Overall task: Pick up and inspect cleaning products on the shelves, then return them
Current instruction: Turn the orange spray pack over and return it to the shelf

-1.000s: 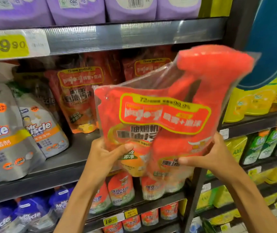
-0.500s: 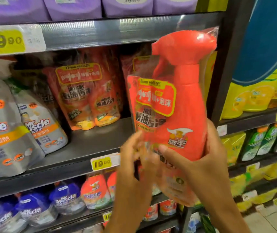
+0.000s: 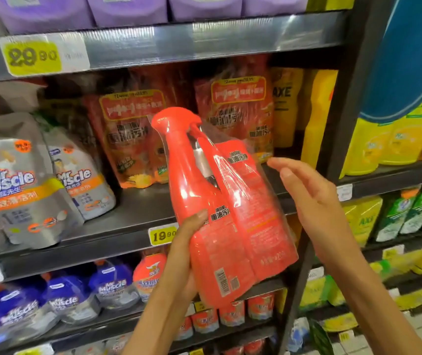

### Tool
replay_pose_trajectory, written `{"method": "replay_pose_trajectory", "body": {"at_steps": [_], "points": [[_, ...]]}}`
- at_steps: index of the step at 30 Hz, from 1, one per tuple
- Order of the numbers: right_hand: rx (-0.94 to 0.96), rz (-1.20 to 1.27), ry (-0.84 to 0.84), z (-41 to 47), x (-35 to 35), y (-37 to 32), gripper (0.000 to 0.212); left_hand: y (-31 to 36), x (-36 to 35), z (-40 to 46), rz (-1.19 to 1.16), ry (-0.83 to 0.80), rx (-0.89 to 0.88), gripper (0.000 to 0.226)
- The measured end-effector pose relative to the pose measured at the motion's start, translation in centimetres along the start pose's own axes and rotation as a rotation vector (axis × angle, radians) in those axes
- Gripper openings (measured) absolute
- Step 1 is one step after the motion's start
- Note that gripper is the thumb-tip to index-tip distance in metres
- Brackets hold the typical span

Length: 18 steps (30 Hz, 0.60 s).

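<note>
1. Turned round since half a second ago: red twin pack [image 3: 226, 213] of spray bottle and refill, wrapped in clear film, now showing its back with small print and barcode instead of the yellow-bordered front label. Spray head now at 11 o'clock of the pack, tilted left, no longer upright.
2. Meaning for the task, as a judgement: inspection well under way, back label in reading position; return to the middle shelf [image 3: 117, 213] not yet begun.
3. Released by the right hand [image 3: 315, 201], which gripped the pack's lower side half a second ago; now just off the pack's 3 o'clock edge, fingers straight and loosely spread, tips toward 10 o'clock, touching nothing clearly.
4. Left hand [image 3: 184, 254] alone bearing the pack: at its 7 o'clock corner, thumb pressed across the face near the bottle's waist, remaining fingers hidden behind, so presumably curled round the back.
5. Pack held in the air before the middle shelf, at about 5 o'clock of the matching red packs [image 3: 133, 139] standing there, above the yellow price tag [image 3: 162, 235].
6. Both forearms rising from 6 o'clock.
</note>
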State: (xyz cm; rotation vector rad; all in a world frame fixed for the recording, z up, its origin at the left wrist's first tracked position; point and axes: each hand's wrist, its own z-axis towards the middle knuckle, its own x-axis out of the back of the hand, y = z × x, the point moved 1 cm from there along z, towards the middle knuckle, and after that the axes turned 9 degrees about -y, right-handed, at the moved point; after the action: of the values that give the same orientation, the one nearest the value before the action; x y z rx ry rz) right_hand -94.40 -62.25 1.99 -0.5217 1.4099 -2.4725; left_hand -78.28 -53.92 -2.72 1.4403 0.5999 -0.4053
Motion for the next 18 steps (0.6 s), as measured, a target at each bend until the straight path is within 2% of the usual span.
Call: {"method": "replay_pose_trajectory", "body": {"at_steps": [1, 2, 4, 5, 6, 8, 10, 12, 14, 18], "points": [[-0.039, -0.055, 0.025, 0.5, 0.3, 1.3, 0.023, -0.1, 0.3, 0.0, -0.022, -0.003, 0.004, 0.030], [-0.127, -0.026, -0.007, 0.9, 0.4, 2.6, 0.038, -0.3, 0.5, 0.0, -0.031, -0.009, -0.003, 0.030], [-0.346, 0.254, -0.174, 0.8, 0.4, 4.3, 0.071, -0.3, 0.8, 0.0, -0.058, -0.020, -0.021, 0.033], [-0.428, 0.399, -0.260, 0.7, 0.3, 4.6, 0.074, -0.3, 1.0, 0.0, -0.059, -0.021, -0.020, 0.033], [-0.460, 0.495, -0.320, 0.7, 0.2, 4.7, 0.069, -0.1, 1.1, 0.1, -0.047, -0.027, -0.021, 0.031], [-0.403, 0.603, -0.328, 0.7, 0.4, 4.9, 0.051, 0.4, 1.3, 0.1, -0.010, -0.047, -0.015, 0.024], [-0.301, 0.619, -0.248, 0.5, 0.5, 4.8, 0.039, 1.2, 1.3, 0.2, 0.049, -0.096, 0.013, 0.032], [-0.245, 0.591, -0.153, 0.5, 0.5, 4.3, 0.030, 2.1, 1.3, 0.4, 0.146, -0.128, 0.028, 0.029], [-0.197, 0.568, -0.075, 0.4, 0.5, 3.8, 0.029, 2.7, 1.3, 0.8, 0.233, -0.118, 0.036, 0.030], [-0.114, 0.496, -0.023, 0.3, 0.3, 2.1, 0.032, 2.4, 1.8, 1.0, 0.317, -0.011, 0.032, 0.059]]}}
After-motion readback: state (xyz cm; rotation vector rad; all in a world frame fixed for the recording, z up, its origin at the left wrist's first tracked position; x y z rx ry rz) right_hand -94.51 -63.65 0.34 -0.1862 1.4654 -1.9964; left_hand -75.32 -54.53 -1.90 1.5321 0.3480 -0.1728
